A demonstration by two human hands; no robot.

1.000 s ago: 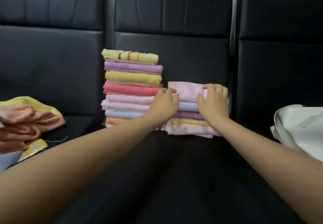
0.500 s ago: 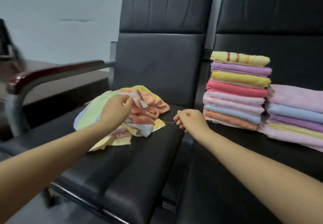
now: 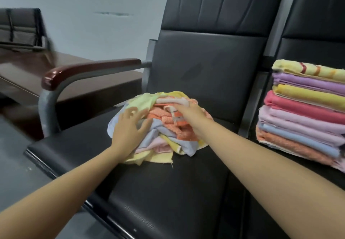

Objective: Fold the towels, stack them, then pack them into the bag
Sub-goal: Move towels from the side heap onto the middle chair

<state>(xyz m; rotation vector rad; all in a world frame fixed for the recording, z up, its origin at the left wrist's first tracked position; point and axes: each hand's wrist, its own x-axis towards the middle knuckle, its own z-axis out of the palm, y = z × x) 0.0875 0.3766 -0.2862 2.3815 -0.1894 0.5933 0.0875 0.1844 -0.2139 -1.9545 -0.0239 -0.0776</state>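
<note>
Towels point(image 3: 164, 126) lie in a loose, crumpled heap on the black seat point(image 3: 168, 192), and both hands are in it. The left hand point(image 3: 128, 126) rests flat on the near-left side of the heap, fingers spread and straight, holding nothing. The right hand point(image 3: 190, 115) is sunk into the orange cloth point(image 3: 164, 116) near the top; its fingertips are hidden in the folds, so whether that grip pinches the cloth or only presses on it cannot be told. The step looks like picking one towel out for folding. To do it well, the right grip should take a single layer by an edge or corner and lift straight up, while the spread left hand keeps the rest pinned so nothing drags off the seat's front edge. Right of the right grip, well apart, a folded stack point(image 3: 306, 112) stands on the next seat; the new piece likely joins it. The bag is not in view. No brand, label or readable writing shows anywhere.
</note>
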